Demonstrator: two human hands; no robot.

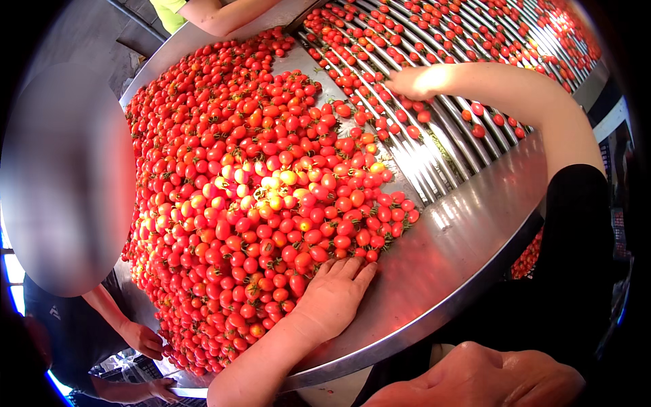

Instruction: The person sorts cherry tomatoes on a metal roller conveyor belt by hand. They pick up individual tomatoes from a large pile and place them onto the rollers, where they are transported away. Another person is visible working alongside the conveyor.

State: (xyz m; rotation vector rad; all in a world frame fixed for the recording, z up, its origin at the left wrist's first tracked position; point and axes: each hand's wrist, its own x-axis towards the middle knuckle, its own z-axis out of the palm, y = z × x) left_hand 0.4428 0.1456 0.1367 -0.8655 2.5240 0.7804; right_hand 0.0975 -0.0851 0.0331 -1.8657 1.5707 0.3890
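Observation:
A broad heap of small red cherry tomatoes (218,224), some with green calyxes, lies before me on a stainless-steel table (437,264). My left hand (333,300) rests palm down at the near edge of the heap, its fingers slightly spread and their tips against the fruit. Farther off, my right hand (414,84) reaches over a bed of metal rollers (447,147), low among loose tomatoes (419,112). Strong light washes out its back, and its fingers are foreshortened, so I cannot see whether they hold any fruit.
The table has a raised metal rim (386,338) along my side. At the left, a co-worker's hand (142,340) is at the heap's edge, the other hand (161,389) at the rim. Another person's forearm (218,18) leans over the far rim. More tomatoes (529,257) show below the table.

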